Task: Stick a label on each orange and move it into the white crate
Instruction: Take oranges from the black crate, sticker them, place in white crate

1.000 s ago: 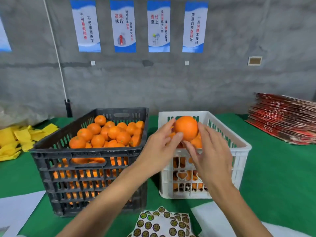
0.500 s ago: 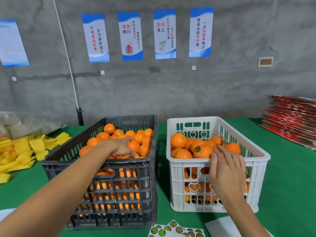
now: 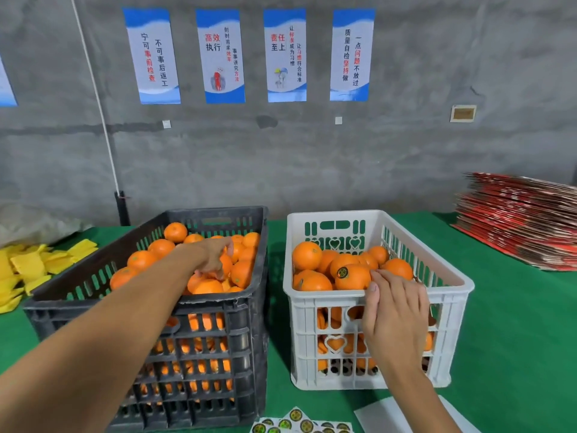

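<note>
a rough grey concrete wall (image 3: 406, 151) carries four blue-and-white posters (image 3: 285, 54) with chinese text. a green cloth-covered table (image 3: 515, 323) holds stacked red cardboard (image 3: 524, 220) and scattered yellow pieces (image 3: 37, 264).

Green-covered table (image 3: 515, 323). Black crate (image 3: 243, 323) at 9 o'clock and white crate (image 3: 452, 307) at centre stand side by side; yellow pads (image 3: 34, 267) at 10 o'clock; stacked red cartons (image 3: 524, 220) at 2 o'clock; sticker sheet (image 3: 299, 425) and white sheet (image 3: 384, 417) at 6 o'clock.
</note>
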Demonstrator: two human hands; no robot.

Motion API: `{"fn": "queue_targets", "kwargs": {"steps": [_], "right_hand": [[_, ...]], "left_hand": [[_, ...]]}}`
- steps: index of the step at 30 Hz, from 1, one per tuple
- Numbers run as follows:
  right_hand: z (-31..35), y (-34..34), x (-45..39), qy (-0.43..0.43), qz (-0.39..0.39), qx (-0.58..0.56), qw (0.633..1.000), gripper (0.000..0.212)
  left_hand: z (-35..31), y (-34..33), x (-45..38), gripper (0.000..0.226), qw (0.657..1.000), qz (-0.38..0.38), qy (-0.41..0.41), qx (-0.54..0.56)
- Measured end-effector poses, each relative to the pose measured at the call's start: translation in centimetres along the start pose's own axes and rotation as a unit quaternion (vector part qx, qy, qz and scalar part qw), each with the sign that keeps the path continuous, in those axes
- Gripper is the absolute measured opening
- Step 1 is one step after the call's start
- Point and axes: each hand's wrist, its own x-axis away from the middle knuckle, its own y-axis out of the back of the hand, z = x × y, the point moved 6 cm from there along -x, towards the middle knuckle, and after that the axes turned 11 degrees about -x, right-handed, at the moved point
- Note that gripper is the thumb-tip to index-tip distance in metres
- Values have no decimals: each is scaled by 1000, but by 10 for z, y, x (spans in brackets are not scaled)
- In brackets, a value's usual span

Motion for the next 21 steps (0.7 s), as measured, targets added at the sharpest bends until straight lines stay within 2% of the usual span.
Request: {"fn": "queue_targets", "kwargs": {"steps": [2,4,6,8,10,11,12,14,16,17,19,20,21], "right_hand": [[0,2,0,4,8,-3,1000,43],[2,4,-2,0,21,-8,1000,43],[6,5,-5,-26,34,-17,999,43],[14,10,-5,-49,35,-63,996,38],[31,18,2,-14,31,-142,989,30],[43,22,10,33,45,-182,982,26],[55,23,22,84,76,-214,970,24],[71,19,52,141,198,-260,934,20],[72,6,89,109,354,-278,886,20],[68,0,108,84,409,-279,865,22],[58,-6,137,55,457,-282,842,23],[54,-9,145,41,473,-281,834,23],[52,-11,152,30,489,-274,827,24]], "left_hand": [[-9,28,20,60,990,-132,-39,13],[-24,55,64,70,949,-292,-69,94],[-43,64,126,69,874,-420,-97,225],[-63,41,186,68,799,-482,-137,332],[-85,4,230,78,758,-486,-182,394],[-94,-16,245,79,751,-485,-203,399],[-103,-37,254,77,752,-481,-223,393],[-117,-78,259,72,776,-443,-245,377],[-120,-124,248,70,810,-345,-224,418],[-119,-146,241,71,815,-273,-197,471],[-114,-185,228,73,785,-153,-131,586],[-110,-200,223,73,773,-128,-102,613],[-108,-213,220,72,777,-120,-82,613]]}}
